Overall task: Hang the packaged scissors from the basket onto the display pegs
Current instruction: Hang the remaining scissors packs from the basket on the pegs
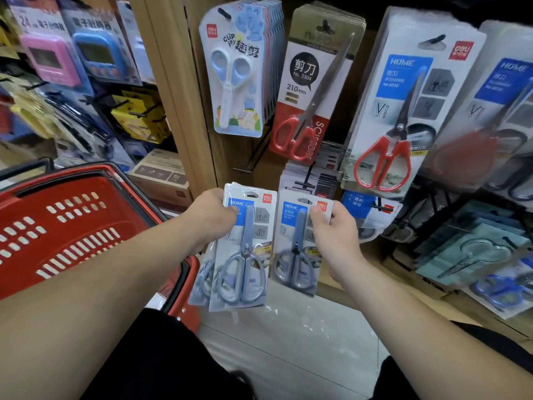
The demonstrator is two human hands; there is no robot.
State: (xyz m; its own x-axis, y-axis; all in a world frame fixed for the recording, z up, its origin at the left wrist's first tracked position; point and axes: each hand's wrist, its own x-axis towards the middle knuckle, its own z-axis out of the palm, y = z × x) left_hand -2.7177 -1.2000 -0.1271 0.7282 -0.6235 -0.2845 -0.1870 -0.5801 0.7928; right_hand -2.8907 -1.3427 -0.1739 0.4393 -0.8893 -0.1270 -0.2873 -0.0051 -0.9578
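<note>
The left hand (212, 215) gripped stacked scissor packs (242, 255), the right hand (331, 232) pinched a single pack (295, 246); they looked light, stiff, slick, best held near the top.

A brown wooden display board (202, 145) stands in front. Black pegs (224, 13) stick out of it. Packs hang side by side on the top pegs: white and blue kids' scissors (233, 79), long scissors with red handles (311, 90), and short red scissors (403, 111). More packs hang on pegs lower down. Below is a pale floor (288, 342). A red basket (72, 226) sits at the left; what it rests on is hidden.
</note>
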